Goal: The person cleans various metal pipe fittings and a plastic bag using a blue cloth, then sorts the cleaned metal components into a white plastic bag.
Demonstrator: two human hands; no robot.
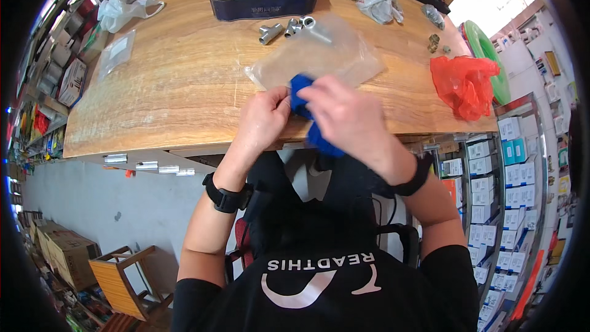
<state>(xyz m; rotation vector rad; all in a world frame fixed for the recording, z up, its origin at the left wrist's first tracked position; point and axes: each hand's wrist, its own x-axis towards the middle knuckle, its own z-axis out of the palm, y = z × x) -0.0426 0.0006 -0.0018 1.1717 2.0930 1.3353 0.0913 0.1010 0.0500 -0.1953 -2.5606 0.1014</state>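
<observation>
At the front edge of the wooden table [161, 87], my right hand [348, 115] grips a blue cloth [302, 94], part of which hangs below the fingers. This hand is blurred. Thumb and fingers of my left hand [265, 115] are pinched together against the cloth's left side. Whether they hold the cloth or a small thing beside it is hidden. Just beyond both hands lies a clear plastic bag [295, 62]. A shiny metal tee fitting [270, 33] rests at its far edge, with more metal fittings [292, 26] to the right, some on or under the plastic.
A dark blue box [265, 9] of bagged parts stands at the back. A white plastic bag [122, 11] lies far left, a red plastic bag [465, 83] at the right edge. Small brass fittings [433, 43] sit near it. Shelves of small boxes [481, 170] flank the right side.
</observation>
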